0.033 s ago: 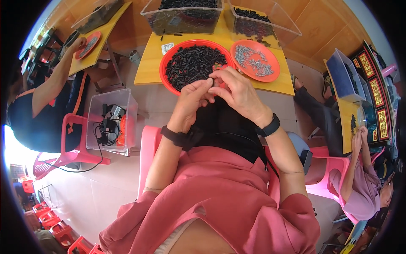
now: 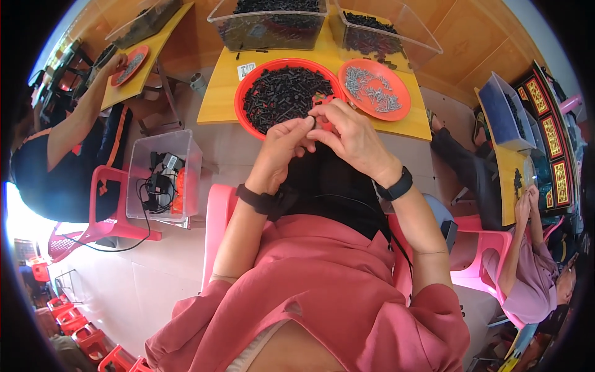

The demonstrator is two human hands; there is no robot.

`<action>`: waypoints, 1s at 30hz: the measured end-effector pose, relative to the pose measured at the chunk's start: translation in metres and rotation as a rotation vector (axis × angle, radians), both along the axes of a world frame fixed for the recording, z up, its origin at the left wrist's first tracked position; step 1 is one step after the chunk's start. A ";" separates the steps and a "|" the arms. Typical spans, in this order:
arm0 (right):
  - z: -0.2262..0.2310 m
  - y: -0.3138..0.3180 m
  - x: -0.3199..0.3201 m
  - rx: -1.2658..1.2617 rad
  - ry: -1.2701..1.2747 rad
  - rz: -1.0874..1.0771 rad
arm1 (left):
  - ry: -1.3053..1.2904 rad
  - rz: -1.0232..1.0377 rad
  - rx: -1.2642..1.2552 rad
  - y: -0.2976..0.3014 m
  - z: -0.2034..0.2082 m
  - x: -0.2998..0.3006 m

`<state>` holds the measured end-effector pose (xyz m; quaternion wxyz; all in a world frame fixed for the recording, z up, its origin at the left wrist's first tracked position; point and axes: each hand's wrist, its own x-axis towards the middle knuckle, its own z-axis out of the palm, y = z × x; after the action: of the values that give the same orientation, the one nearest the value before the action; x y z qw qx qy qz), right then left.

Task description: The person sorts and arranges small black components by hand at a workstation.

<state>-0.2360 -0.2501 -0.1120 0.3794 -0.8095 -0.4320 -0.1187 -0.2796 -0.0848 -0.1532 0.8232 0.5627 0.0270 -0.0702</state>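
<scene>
My left hand (image 2: pixel 280 147) and my right hand (image 2: pixel 354 137) meet in front of the near edge of the table. Their thumbs and forefingers are pinched together around a small black piece (image 2: pixel 311 118), mostly hidden by the fingertips. Just beyond them a red basin (image 2: pixel 239 106) holds a heap of small black plastic parts (image 2: pixel 285 93). To its right lies an orange-red plate (image 2: pixel 396 75) with small silvery metal pieces (image 2: pixel 378 93) spread over it. A red patterned thing (image 2: pixel 323 98) shows partly behind my right fingers; its kind cannot be made out.
Clear plastic bins (image 2: pixel 273 38) of black parts stand at the back of the yellow table (image 2: pixel 217 93). On the floor to the left is a clear box (image 2: pixel 137 180) with cables and adapters. People sit at tables on both sides; pink chairs (image 2: pixel 99 204) stand nearby.
My hands stay pinched together at nearly the same spot. The right fingers and wrist have shifted very slightly; nothing else visibly differs.
</scene>
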 end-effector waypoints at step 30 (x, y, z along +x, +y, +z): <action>0.020 -0.022 0.019 -0.414 -0.279 0.153 | -0.144 -0.076 0.117 -0.021 -0.004 -0.005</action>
<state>-0.2170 -0.2722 -0.0923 0.1502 -0.8108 -0.5552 -0.1090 -0.2842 -0.1060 -0.1569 0.7855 0.6140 -0.0496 -0.0592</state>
